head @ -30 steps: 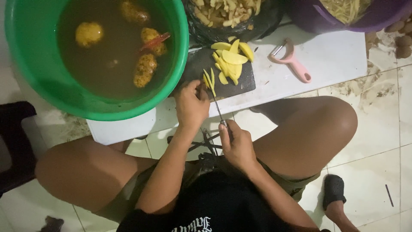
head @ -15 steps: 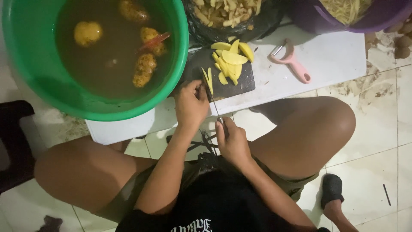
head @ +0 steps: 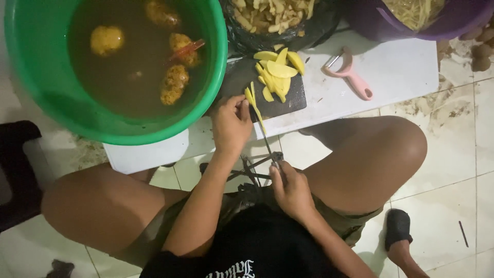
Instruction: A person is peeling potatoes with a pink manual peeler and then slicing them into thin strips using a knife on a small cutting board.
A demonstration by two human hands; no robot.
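My left hand rests at the near edge of a dark cutting board, fingers pinching thin yellow potato strips. My right hand sits lower, between my knees, gripping the handle of a knife whose thin blade points up toward the strips. More yellow potato slices lie piled on the far part of the board.
A large green basin of brown water holds several potatoes. A pink peeler lies on the white low table. A black bag of peelings and a purple basin stand behind. My bare knees flank the table.
My right hand has drawn the knife back toward my body a little. My left hand stays on the strips at the board's edge.
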